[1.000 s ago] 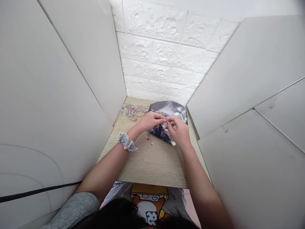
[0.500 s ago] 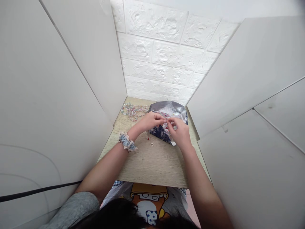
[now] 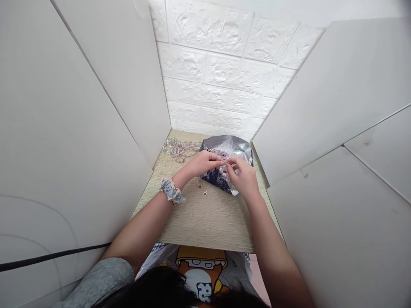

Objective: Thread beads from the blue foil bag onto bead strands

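Observation:
My left hand [image 3: 205,163] and my right hand [image 3: 242,175] meet fingertip to fingertip over an open pouch [image 3: 218,179], silver inside and patterned dark blue outside. Both are closed in a pinch. Whatever lies between the fingertips is too small to name. Loose beads [image 3: 221,152], clear, pink and red, lie in the pouch beneath the fingers. Strung beads [image 3: 178,147] in pale colours lie coiled to the left of the pouch. In front of it rest a small red bead [image 3: 200,186] and a tiny metal charm [image 3: 205,193].
The narrow wooden tabletop [image 3: 205,222] is boxed in by white panels, one on the left [image 3: 105,128] and one on the right [image 3: 321,107]. A white brick-textured wall [image 3: 212,85] closes the back. A black cable [image 3: 54,256] runs along the lower left.
My right fingertips have shifted very slightly right, leaving a small gap to the left ones. My left hand, the pouch and the strung beads stay in place.

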A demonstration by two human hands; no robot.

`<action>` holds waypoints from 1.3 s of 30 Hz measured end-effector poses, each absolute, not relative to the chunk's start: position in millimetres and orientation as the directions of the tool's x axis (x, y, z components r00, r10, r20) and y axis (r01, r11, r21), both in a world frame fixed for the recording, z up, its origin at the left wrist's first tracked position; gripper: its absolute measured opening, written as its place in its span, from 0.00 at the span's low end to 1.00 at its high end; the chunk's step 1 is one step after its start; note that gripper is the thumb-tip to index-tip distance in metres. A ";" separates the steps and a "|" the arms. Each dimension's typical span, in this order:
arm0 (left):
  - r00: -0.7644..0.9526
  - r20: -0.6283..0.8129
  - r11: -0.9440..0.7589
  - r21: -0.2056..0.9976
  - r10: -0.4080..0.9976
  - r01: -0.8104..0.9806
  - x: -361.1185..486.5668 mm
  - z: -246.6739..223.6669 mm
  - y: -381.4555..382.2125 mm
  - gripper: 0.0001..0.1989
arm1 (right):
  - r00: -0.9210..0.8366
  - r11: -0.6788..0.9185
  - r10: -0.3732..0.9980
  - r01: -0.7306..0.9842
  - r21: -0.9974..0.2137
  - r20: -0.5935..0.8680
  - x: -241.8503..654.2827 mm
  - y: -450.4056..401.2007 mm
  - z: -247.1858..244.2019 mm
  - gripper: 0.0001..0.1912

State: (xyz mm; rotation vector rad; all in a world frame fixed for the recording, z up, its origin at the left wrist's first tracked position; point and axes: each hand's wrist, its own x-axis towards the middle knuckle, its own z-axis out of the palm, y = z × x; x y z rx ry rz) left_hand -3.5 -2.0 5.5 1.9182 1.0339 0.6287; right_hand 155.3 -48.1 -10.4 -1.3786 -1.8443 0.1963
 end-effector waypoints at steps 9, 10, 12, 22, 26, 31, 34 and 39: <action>0.531 0.055 -0.319 0.850 0.846 0.419 -2.2 9.0 -4.0 0.16 | -0.114 0.398 0.870 0.736 -0.547 0.480 153.3 -48.6 -10.9 0.07; 0.530 0.054 -0.318 0.849 0.846 0.421 -2.2 9.5 -4.4 0.16 | -0.117 0.397 0.872 0.738 -0.546 0.475 153.4 -48.9 -10.6 0.08; 0.528 0.051 -0.316 0.849 0.848 0.424 -2.3 10.2 -5.1 0.16 | -0.117 0.390 0.876 0.743 -0.545 0.467 153.6 -49.4 -10.0 0.08; 0.526 0.045 -0.317 0.840 0.849 0.440 -2.0 9.7 -4.8 0.16 | -0.136 0.402 0.875 0.738 -0.542 0.464 152.6 -48.4 -10.7 0.09; 0.515 0.001 -0.266 0.857 0.857 0.441 -1.8 9.0 -4.6 0.17 | -0.138 0.405 0.872 0.743 -0.533 0.470 151.6 -47.9 -11.9 0.09; 0.512 -0.009 -0.200 0.915 0.859 0.351 0.4 6.6 -3.5 0.17 | -0.131 0.438 0.836 0.745 -0.503 0.533 151.4 -46.7 -13.4 0.10; 0.513 -0.021 -0.167 0.933 0.858 0.318 1.3 4.6 -3.0 0.18 | -0.114 0.447 0.809 0.757 -0.477 0.577 151.9 -46.4 -14.2 0.10; 0.521 -0.041 -0.163 0.926 0.853 0.340 0.4 0.2 -1.2 0.19 | -0.135 0.425 0.814 0.802 -0.421 0.564 153.2 -46.1 -15.9 0.11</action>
